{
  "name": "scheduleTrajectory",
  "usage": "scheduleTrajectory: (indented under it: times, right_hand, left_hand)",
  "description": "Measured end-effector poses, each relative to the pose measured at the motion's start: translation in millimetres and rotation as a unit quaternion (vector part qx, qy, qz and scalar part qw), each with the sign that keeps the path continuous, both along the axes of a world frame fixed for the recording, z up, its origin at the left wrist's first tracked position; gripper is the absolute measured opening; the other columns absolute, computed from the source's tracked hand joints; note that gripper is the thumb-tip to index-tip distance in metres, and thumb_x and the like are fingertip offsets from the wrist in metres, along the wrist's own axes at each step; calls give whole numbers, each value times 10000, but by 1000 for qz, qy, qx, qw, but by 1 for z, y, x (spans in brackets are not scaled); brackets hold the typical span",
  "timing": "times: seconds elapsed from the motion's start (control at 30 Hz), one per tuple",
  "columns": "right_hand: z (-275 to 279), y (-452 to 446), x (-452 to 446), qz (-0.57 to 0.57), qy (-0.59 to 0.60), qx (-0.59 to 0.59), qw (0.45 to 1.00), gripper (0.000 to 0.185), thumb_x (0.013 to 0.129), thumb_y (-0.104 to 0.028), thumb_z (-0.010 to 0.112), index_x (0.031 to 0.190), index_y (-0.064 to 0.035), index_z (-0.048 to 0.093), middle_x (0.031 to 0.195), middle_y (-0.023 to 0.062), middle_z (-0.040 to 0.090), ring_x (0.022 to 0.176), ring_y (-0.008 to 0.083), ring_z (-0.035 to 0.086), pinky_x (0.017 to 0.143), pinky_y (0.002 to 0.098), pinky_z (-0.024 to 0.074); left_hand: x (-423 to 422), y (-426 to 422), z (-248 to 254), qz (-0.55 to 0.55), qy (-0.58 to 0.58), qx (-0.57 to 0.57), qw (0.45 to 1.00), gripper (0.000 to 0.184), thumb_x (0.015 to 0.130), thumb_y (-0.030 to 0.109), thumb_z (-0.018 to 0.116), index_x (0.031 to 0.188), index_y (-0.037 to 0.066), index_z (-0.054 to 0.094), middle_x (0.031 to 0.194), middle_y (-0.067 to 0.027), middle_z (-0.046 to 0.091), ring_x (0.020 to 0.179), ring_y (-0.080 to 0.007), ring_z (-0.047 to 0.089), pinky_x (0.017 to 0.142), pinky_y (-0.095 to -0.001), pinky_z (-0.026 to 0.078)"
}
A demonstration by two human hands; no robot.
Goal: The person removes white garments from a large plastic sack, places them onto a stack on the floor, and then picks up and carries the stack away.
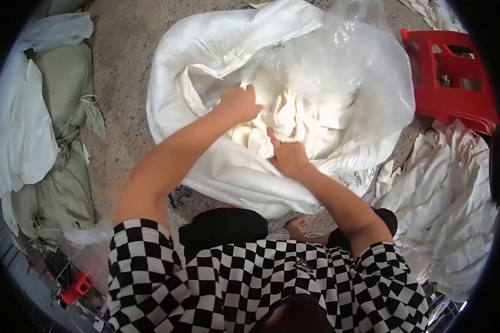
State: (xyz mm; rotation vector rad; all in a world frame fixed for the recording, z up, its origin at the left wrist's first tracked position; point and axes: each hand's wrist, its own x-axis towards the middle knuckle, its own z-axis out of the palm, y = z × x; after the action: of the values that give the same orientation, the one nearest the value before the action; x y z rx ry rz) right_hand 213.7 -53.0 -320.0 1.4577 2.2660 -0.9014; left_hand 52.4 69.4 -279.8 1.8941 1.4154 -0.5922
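A large white woven sack [169,105] stands on the floor in front of me, its mouth spread wide and a clear plastic liner [344,72] pushed up at the far right. Inside lies a heap of white cloth pieces [289,114], brightly lit. My left hand [240,104] is in the sack's mouth at the left of the heap, its fingers curled on white cloth. Nearer to me, my right hand [289,157] presses into the front of the heap, closed on cloth, with one digit sticking up. Some fingertips of both hands are hidden in the folds.
A red plastic stool [450,77] stands right of the sack. Below it lies a pile of crumpled white fabric [444,194]. Tied greenish sacks [64,89] and pale plastic sheeting [16,127] line the left side. A small red object [76,287] shows at lower left.
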Motion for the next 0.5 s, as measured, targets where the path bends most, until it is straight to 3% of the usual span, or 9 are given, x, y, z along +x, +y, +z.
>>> scheduleTrajectory:
  times: [0.03, 0.07, 0.13, 0.23, 0.3, 0.37, 0.4, 0.47, 0.5]
  right_hand:
    - [-7, -13, 6, 6, -8, 24, 1000, 740, 773, -308, 526, 1367, -48, 170, 774, 129, 626, 669, 279, 609, 608, 424, 450]
    - [-13, -27, 15, 5, 44, 116, 992, 739, 764, -259, 537, 1368, -54, 163, 777, 132, 624, 657, 304, 603, 607, 461, 441]
    - [-2, -41, 29, -1, 99, 121, 988, 710, 755, -192, 538, 1360, -61, 190, 783, 138, 615, 711, 307, 601, 640, 447, 441]
    - [61, -13, 29, -58, 22, -187, 980, 660, 735, -124, 536, 1334, -76, 262, 820, 160, 607, 794, 310, 590, 715, 427, 433]
    - [90, 8, 14, -84, 60, -116, 988, 589, 730, -113, 540, 1285, -104, 345, 867, 158, 599, 830, 300, 576, 746, 389, 426]
    - [94, 30, -5, -71, 115, 15, 991, 551, 722, -119, 558, 1251, -131, 402, 987, 155, 565, 927, 282, 537, 790, 378, 413]
    - [91, 42, -11, -44, 151, 106, 982, 546, 717, -131, 573, 1240, -144, 417, 1084, 152, 534, 1006, 270, 505, 819, 385, 403]
    - [40, 40, 17, -21, 27, 291, 956, 600, 690, -186, 622, 1251, -159, 409, 1229, 141, 435, 1141, 288, 398, 882, 426, 364]
    - [27, 37, 41, -99, 13, 220, 970, 671, 672, -237, 658, 1277, -160, 380, 1298, 151, 358, 1210, 332, 311, 938, 473, 302]
  left_hand:
    - [5, -13, -13, 41, -2, 25, 999, 746, 743, 443, 561, 1312, 40, 298, 1222, -177, 420, 1138, -381, 372, 897, -574, 311]
    - [11, -39, -20, 11, 28, 21, 999, 858, 699, 541, 571, 1335, 64, 249, 1270, -183, 363, 1134, -382, 378, 901, -546, 322]
    - [16, -91, 15, -121, 22, 180, 976, 796, 716, 469, 589, 1336, 91, 264, 1283, -188, 331, 1089, -365, 412, 860, -519, 357]
    - [11, -129, 19, -100, -46, 87, 990, 717, 730, 351, 592, 1327, 105, 281, 1211, -178, 389, 1016, -352, 451, 803, -488, 389]
    - [7, -143, 7, -106, -104, 103, 984, 681, 733, 273, 589, 1321, 108, 290, 1165, -169, 420, 957, -342, 480, 755, -459, 413]
    - [7, -152, -32, -204, -97, 48, 973, 676, 716, 199, 600, 1314, 115, 297, 1143, -150, 442, 869, -325, 531, 717, -424, 450]
    - [12, -142, -8, -215, -132, 26, 967, 683, 718, 198, 604, 1319, 116, 289, 1144, -152, 450, 877, -322, 537, 722, -424, 454]
    - [20, -128, 36, -243, -200, -18, 949, 698, 722, 195, 612, 1328, 119, 274, 1146, -156, 465, 894, -316, 549, 731, -424, 463]
    - [10, -140, 16, -214, -274, 17, 937, 701, 742, 182, 607, 1342, 132, 248, 1127, -167, 500, 947, -313, 552, 782, -411, 457]
